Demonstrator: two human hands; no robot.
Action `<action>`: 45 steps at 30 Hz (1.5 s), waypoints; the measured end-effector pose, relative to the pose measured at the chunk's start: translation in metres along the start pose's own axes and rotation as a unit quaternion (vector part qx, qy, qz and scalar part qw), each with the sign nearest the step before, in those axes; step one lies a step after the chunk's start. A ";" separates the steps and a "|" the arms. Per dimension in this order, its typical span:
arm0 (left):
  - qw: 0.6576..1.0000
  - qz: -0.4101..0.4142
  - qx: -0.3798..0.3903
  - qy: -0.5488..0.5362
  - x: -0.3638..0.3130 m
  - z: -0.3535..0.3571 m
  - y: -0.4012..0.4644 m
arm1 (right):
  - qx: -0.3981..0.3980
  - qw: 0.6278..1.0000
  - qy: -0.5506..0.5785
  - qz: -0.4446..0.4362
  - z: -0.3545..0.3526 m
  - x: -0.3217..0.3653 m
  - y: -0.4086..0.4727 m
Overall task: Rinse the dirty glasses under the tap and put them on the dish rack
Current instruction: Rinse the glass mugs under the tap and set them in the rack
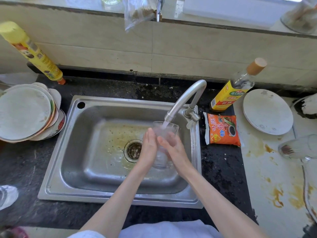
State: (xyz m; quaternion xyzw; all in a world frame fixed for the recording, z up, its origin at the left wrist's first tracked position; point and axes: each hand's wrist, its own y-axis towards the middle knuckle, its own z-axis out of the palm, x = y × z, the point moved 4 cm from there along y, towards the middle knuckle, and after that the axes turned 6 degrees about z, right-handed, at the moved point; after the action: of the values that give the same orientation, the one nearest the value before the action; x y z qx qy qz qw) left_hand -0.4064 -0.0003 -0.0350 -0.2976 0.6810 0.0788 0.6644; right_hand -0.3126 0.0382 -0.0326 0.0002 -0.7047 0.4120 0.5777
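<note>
both hands clamp a clear drinking glass (163, 134) between them, the left hand (148, 148) flat on its left side and the right hand (173, 148) wrapped round its right. the glass tilts with its mouth up under the tap (184, 100), and water runs into it, above the steel sink (85, 152) near the drain (133, 150). on the dark table (221, 169) beside the sink lie an orange sauce packet (222, 129), a yellow-labelled bottle (231, 90), a white plate (267, 111) and stacked plates (27, 114) at left.
</note>
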 end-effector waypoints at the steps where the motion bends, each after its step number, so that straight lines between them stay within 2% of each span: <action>1: 0.999 -0.018 0.004 -0.033 0.000 -0.002 0.000 | 0.010 1.000 -0.021 -0.009 -0.002 0.001 0.000; 6: 0.987 -0.067 0.046 -0.136 0.000 -0.007 -0.001 | 0.013 0.988 -0.145 -0.055 -0.010 0.002 0.002; 9: 0.990 -0.054 0.090 -0.099 -0.002 -0.007 -0.001 | 0.001 0.977 -0.198 -0.081 -0.012 0.006 0.002; 12: 0.991 -0.034 0.085 -0.093 -0.002 -0.013 0.002 | -0.012 0.967 -0.229 -0.110 -0.014 0.013 0.001; 15: 0.991 -0.033 0.078 -0.100 -0.004 -0.015 0.003 | -0.014 0.960 -0.245 -0.138 -0.015 0.018 0.001; 19: 0.995 0.005 0.083 -0.052 -0.013 -0.013 0.001 | -0.027 0.953 -0.251 -0.166 -0.016 0.018 0.001; 25: 0.995 0.039 0.085 -0.018 -0.024 -0.012 0.000 | -0.045 0.954 -0.223 -0.194 -0.016 0.020 0.003; 32: 0.995 0.050 0.084 -0.024 -0.023 -0.015 -0.001 | -0.023 0.967 -0.183 -0.174 -0.012 0.008 0.013; 38: 0.993 0.068 0.090 0.029 -0.024 -0.020 0.005 | 0.004 0.986 -0.113 -0.119 -0.009 0.003 0.019; 41: 0.992 0.028 0.104 0.063 -0.014 -0.024 0.012 | 0.043 0.993 -0.061 -0.089 -0.008 0.006 0.018; 45: 0.977 -0.057 0.122 0.167 -0.012 -0.029 0.017 | 0.086 0.996 -0.029 0.018 -0.004 -0.003 0.018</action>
State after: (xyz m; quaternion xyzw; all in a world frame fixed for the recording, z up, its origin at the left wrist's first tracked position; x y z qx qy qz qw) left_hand -0.4407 0.0031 -0.0253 -0.2610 0.7691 -0.0937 0.5758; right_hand -0.3168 0.0517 -0.0455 0.0488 -0.6833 0.4812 0.5470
